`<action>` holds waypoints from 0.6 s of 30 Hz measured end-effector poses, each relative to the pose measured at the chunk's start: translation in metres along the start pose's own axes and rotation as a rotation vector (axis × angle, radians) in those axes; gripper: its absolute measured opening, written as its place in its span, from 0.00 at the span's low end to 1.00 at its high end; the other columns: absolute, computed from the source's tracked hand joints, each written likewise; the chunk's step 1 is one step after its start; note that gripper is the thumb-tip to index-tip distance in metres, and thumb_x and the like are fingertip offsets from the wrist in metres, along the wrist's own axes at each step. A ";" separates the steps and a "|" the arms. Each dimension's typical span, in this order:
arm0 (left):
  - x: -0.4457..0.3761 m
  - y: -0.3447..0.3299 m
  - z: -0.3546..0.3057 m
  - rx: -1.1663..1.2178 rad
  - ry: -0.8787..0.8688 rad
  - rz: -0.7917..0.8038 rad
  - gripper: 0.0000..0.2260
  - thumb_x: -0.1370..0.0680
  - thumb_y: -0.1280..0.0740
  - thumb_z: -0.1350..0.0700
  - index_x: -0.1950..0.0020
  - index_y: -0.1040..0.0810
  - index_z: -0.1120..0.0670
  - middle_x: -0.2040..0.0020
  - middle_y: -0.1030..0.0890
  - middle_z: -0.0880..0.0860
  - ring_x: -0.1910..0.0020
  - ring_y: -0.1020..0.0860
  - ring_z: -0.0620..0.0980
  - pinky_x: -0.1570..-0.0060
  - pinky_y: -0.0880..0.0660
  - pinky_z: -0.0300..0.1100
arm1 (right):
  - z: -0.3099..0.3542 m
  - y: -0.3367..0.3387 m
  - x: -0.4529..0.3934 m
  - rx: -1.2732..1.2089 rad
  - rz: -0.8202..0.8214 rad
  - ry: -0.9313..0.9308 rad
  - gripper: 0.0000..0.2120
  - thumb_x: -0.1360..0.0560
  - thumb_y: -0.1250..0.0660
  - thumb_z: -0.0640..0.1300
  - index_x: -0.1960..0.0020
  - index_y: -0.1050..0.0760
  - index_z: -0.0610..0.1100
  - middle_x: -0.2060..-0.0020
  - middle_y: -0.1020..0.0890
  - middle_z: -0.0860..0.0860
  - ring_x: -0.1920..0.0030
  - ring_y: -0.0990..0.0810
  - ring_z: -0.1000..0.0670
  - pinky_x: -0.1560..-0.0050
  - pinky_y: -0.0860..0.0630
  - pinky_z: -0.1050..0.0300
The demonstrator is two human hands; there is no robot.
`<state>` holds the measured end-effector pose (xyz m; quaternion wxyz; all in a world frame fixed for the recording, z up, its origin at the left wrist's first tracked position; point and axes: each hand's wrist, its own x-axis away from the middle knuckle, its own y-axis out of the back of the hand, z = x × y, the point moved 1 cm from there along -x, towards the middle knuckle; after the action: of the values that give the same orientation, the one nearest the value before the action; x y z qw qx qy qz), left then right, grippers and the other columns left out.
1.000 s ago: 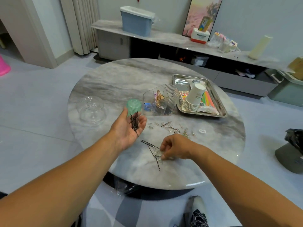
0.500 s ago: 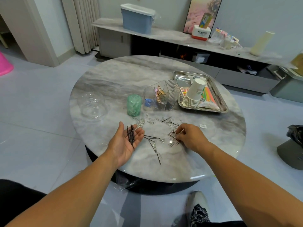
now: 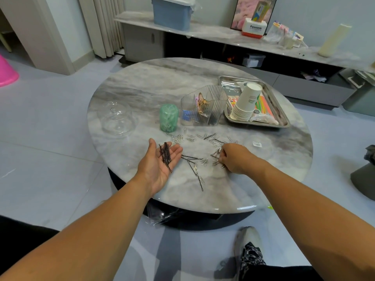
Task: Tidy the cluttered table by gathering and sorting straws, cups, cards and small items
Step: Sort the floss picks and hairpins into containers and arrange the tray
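Several hairpins [image 3: 166, 156] lie across the upturned left hand [image 3: 160, 165].

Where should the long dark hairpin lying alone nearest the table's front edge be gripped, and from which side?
Probably pinch the hairpin near mid-length, from straight above: it lies flat on the table, so only its thin sides offer purchase.

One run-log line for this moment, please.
left hand: palm up, carrying bobby pins | right hand: picking at pins on marble table
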<state>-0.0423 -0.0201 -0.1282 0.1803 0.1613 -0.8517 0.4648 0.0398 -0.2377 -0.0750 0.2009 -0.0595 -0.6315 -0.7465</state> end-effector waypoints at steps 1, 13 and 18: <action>0.000 -0.001 -0.001 -0.001 -0.004 0.003 0.28 0.16 0.45 0.39 0.36 0.25 0.63 0.41 0.17 0.63 0.41 0.17 0.58 0.44 0.19 0.47 | 0.001 0.002 0.000 0.019 -0.015 0.005 0.07 0.18 0.39 0.39 0.44 0.25 0.39 0.48 0.18 0.42 0.47 0.21 0.41 0.48 0.23 0.47; 0.002 -0.003 0.005 0.037 -0.050 -0.037 0.29 0.16 0.45 0.39 0.34 0.27 0.64 0.42 0.17 0.63 0.39 0.18 0.59 0.37 0.22 0.49 | 0.053 0.000 0.005 -0.397 -0.026 0.057 0.21 0.28 0.21 0.41 0.36 0.21 0.44 0.53 0.16 0.48 0.60 0.19 0.51 0.63 0.26 0.61; 0.006 -0.008 0.007 0.122 -0.084 -0.075 0.30 0.17 0.44 0.37 0.34 0.28 0.64 0.39 0.19 0.64 0.37 0.20 0.59 0.41 0.20 0.47 | 0.094 -0.006 -0.001 0.039 0.020 0.144 0.15 0.28 0.22 0.43 0.43 0.18 0.39 0.47 0.16 0.44 0.45 0.19 0.44 0.45 0.22 0.55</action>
<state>-0.0450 -0.0308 -0.1238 0.1514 0.2232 -0.8219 0.5017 0.0231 -0.1456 -0.0623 0.2543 -0.0078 -0.6294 -0.7343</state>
